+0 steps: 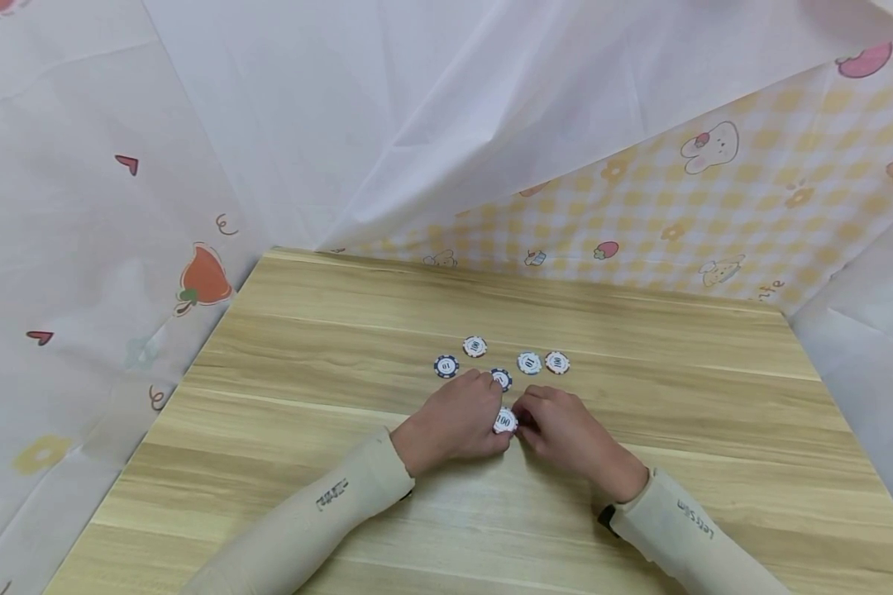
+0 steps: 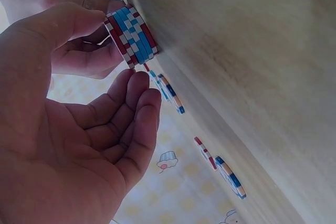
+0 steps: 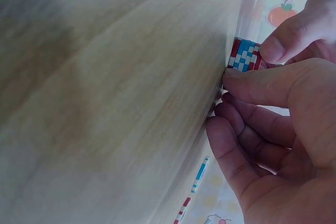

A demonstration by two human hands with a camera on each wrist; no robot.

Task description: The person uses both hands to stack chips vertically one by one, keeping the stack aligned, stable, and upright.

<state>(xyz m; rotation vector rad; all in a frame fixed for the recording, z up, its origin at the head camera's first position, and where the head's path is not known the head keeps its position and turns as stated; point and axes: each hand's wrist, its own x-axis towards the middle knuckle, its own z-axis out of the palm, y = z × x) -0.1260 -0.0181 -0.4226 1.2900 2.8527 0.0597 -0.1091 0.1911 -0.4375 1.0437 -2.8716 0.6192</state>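
Head view: chip stack between fingers of left hand and right hand

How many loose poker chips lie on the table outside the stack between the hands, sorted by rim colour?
Dark blue-and-white poker chips: 2
Red-and-white poker chips: 2
Light blue-and-white poker chip: 1
Total: 5

Soft, even light fills the room, laying a pale sheen on the tabletop and only faint shadows. Both wrist views look dimmer and hazy; there the chip stack reads clearer than the blurred wood.
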